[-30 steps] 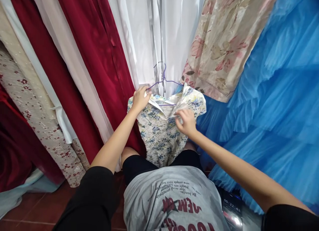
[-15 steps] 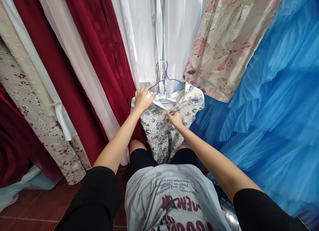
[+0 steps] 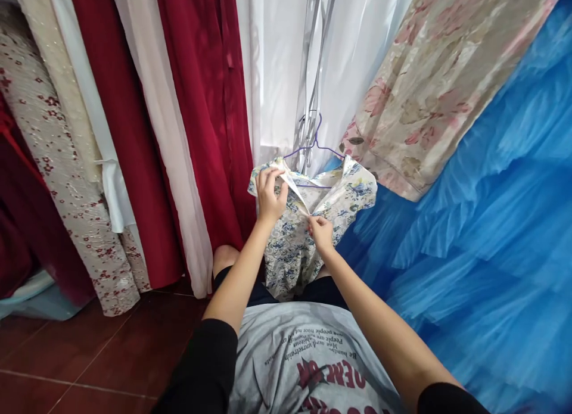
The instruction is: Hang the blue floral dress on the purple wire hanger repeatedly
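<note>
A small floral shirt [image 3: 295, 247], white with blue and yellow flowers, hangs on a purple wire hanger [image 3: 316, 145] in front of me. My left hand [image 3: 270, 193] grips the shirt's left collar edge, fingers curled around the cloth. My right hand [image 3: 320, 231] pinches the shirt front just below the collar opening, at the placket. The shirt's lower half drapes down over my knees.
Hanging fabrics surround the shirt: dark red curtains [image 3: 210, 104], white sheer cloth [image 3: 277, 62], a pink-flowered beige cloth [image 3: 429, 86], and blue ruffled tulle [image 3: 482, 235] on the right. Patterned fabric rolls [image 3: 67, 181] lean at the left. Red tiled floor [image 3: 80, 354] shows at lower left.
My left hand shifted from the shirt's shoulder inward to the collar edge. My right hand came from the right chest to the centre front and pinched it. The view swung slightly left.
</note>
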{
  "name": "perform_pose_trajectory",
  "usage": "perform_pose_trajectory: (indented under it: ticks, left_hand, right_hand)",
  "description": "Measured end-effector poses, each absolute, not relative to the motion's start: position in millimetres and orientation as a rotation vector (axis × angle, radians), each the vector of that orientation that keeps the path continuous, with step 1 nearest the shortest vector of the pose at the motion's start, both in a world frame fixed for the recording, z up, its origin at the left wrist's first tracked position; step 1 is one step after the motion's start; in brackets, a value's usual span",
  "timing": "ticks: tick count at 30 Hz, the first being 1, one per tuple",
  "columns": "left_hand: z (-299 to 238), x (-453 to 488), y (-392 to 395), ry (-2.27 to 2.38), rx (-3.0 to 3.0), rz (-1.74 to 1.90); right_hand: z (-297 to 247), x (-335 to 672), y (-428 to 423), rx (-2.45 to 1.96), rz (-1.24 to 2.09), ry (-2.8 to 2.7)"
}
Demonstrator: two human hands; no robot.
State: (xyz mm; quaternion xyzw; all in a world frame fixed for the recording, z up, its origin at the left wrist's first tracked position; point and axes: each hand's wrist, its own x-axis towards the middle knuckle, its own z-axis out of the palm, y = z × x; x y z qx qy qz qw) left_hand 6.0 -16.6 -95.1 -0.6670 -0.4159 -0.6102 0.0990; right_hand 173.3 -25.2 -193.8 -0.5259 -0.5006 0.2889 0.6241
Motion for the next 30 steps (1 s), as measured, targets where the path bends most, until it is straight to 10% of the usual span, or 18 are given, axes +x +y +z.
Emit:
perform_pose_trajectory:
  ticks: [9, 30]
  left_hand:
    - [-219, 72, -44, -1.354, -2.300, -2.050]
    - [-197, 81, -49, -1.551, -2.395, -2.020]
  right_hand:
    - [-181, 184, -65, -1.110, 0.759, -1.130]
    - [-85, 178, -20, -0.854, 0.990, -0.897]
